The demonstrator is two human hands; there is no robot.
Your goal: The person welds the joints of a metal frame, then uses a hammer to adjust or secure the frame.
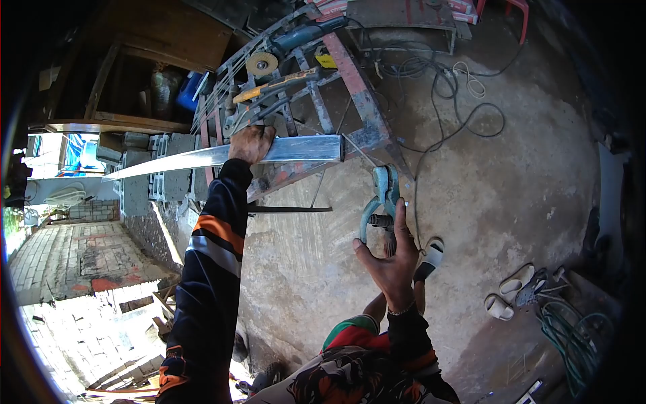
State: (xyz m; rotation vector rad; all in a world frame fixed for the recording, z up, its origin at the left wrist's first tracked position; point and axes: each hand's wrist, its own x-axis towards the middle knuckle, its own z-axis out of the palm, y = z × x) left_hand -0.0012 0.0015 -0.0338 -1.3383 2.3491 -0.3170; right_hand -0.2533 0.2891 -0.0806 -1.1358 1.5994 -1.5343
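My left hand (252,143) is closed over a shiny rectangular metal tube (306,149), near the end that lies over a rusty steel frame (367,137). The tube's far part runs off to the left. In my right hand (396,259) is a worn blue-green welding electrode holder (385,185), its jaws pointing away from me. From the jaws a thin rod (359,150) slants up towards the tube's cut end. The palm and fingers partly hide the holder's dark handle.
On the frame lie a hammer (276,85) with a yellow-and-black handle and an angle grinder (306,35). Cables (464,124) snake across the concrete floor. Slippers (499,306) and a coiled green hose (568,343) lie at the right. Concrete blocks (134,192) are stacked at the left.
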